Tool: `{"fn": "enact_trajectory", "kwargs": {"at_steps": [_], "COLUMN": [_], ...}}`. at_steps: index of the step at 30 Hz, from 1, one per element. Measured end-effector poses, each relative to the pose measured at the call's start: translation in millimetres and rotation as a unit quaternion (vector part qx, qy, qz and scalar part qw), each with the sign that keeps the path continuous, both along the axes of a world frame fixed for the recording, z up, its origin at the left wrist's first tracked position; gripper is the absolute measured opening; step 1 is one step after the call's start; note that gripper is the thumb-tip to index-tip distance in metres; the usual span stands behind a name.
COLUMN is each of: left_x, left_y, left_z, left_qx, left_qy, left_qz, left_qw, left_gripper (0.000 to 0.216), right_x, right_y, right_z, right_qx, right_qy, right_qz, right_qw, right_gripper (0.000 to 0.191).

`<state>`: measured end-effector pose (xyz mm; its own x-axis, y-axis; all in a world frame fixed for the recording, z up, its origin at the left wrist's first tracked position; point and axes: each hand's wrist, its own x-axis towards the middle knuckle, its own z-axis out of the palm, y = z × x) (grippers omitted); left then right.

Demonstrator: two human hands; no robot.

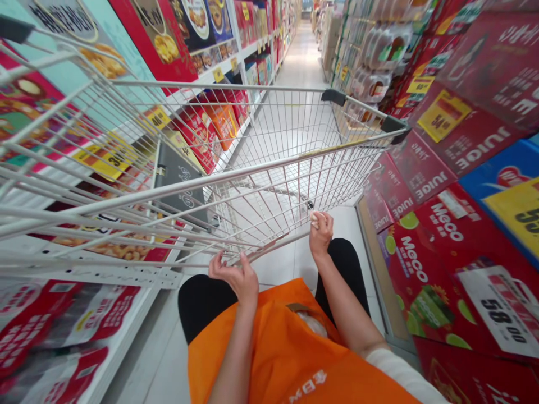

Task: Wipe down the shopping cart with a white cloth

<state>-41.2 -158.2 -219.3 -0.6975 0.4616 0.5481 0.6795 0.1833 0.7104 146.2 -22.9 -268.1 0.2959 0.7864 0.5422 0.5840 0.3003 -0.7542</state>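
A wire shopping cart [202, 180] with a light grey metal frame stands across the view, close in front of my knees. My left hand [236, 276] is at its lower near rail, fingers loosely bent and thumb apart, with nothing seen in it. Whether its fingertips touch the rail I cannot tell. Farther right, my right hand [321, 233] is closed beside the cart's lower right part. A small pale bit shows at its fingertips, too small to name. A dark grey panel [181, 182] with white lettering is inside the cart's left part.
Shelves with boxed snacks [202, 137] and yellow price tags line the left side. Stacked red drink cartons [442, 264] stand close on the right, below bottled drinks in plastic wrap [381, 62]. The tiled aisle [298, 53] runs ahead. An orange apron [286, 348] covers my lap.
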Motion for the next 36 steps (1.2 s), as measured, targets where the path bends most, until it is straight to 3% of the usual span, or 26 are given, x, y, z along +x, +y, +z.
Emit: {"fn": "enact_trajectory", "kwargs": {"at_steps": [3, 5, 10, 13, 18, 21, 25, 28, 33, 36], "left_x": [-4.6, -7.7, -14.0, -17.5, -17.6, -13.9, -11.6, -12.5, -10.1, -6.0], "left_y": [1.1, 2.4, 4.9, 4.0, 2.9, 5.3, 8.2, 7.7, 7.6, 9.9], "left_z": [0.4, -0.5, -2.9, -2.8, -2.8, -2.7, -1.3, 0.2, 0.3, -0.6], "left_qx": [0.056, 0.041, 0.013, 0.023, 0.021, 0.026, 0.024, 0.019, 0.021, 0.024], "left_qy": [-0.042, -0.075, -0.159, -0.177, -0.181, -0.181, -0.182, -0.181, -0.179, -0.18], "left_qz": [-0.009, -0.018, -0.048, -0.056, -0.06, -0.051, -0.045, -0.052, -0.068, -0.067], "left_qw": [0.998, 0.996, 0.986, 0.982, 0.981, 0.982, 0.982, 0.982, 0.981, 0.981], "left_gripper": [0.049, 0.045, 0.038, 0.036, 0.037, 0.038, 0.039, 0.04, 0.037, 0.037], "right_x": [13.6, 8.8, -27.1, -26.9, 2.8, -3.4, -36.3, -43.5, -12.3, -11.6], "right_y": [17.3, 16.5, -16.6, -20.4, 6.8, 5.2, -23.3, -32.3, -4.3, 1.4], "right_z": [7.8, 8.5, -2.7, -4.6, 2.6, 3.6, -3.5, -6.6, 1.1, 4.7], "right_qx": [-0.009, -0.009, 0.021, 0.035, 0.014, 0.014, 0.02, 0.025, 0.005, -0.008], "right_qy": [0.028, 0.023, -0.021, -0.04, -0.005, -0.002, -0.01, -0.024, -0.014, 0.006], "right_qz": [-0.043, -0.037, 0.046, 0.088, 0.008, 0.003, 0.074, 0.121, 0.031, 0.001], "right_qw": [0.999, 0.999, 0.999, 0.995, 1.0, 1.0, 0.997, 0.992, 0.999, 1.0], "right_gripper": [0.031, 0.031, 0.029, 0.03, 0.03, 0.029, 0.032, 0.033, 0.031, 0.029]}}
